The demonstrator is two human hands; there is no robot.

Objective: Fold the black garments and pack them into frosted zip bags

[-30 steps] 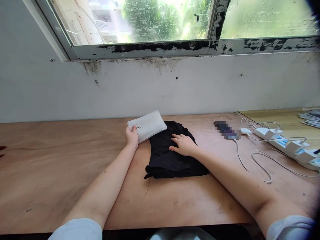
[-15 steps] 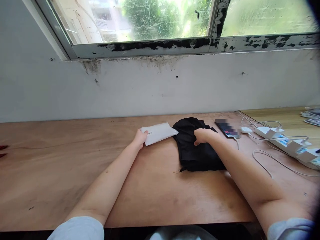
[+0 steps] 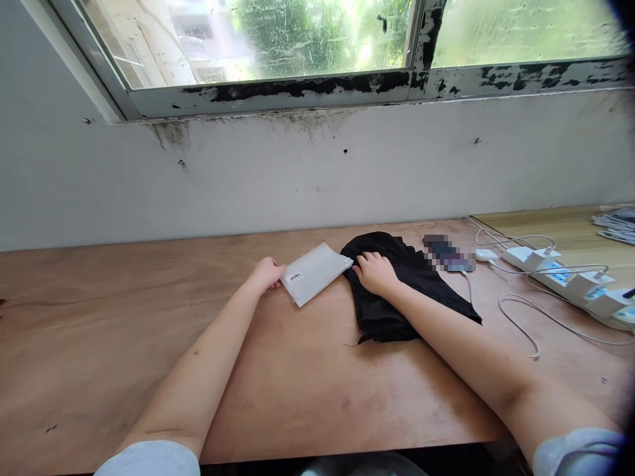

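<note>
A flat white packet [image 3: 315, 276] with a small barcode label lies at a slant over the wooden table. My left hand [image 3: 268, 274] pinches its left corner. The packet's right end touches the edge of a black cloth [image 3: 387, 320], which is spread on the table with a pointed end to the right. My right hand [image 3: 376, 272] rests on the cloth's upper left part, fingers somewhat apart and lying flat, close to the packet's right end.
Behind the cloth lies a phone [image 3: 449, 254] on a white cable. A white power strip [image 3: 570, 284] with chargers and loose cables stands at the right. Farther right are grey-white items [image 3: 615, 221]. The wall and window stand behind the table [image 3: 124, 317].
My right hand has moved left across the cloth toward the packet, its fingers now spread. The packet has tilted, its near corner lower and its label showing more. More cloth shows at the right.
</note>
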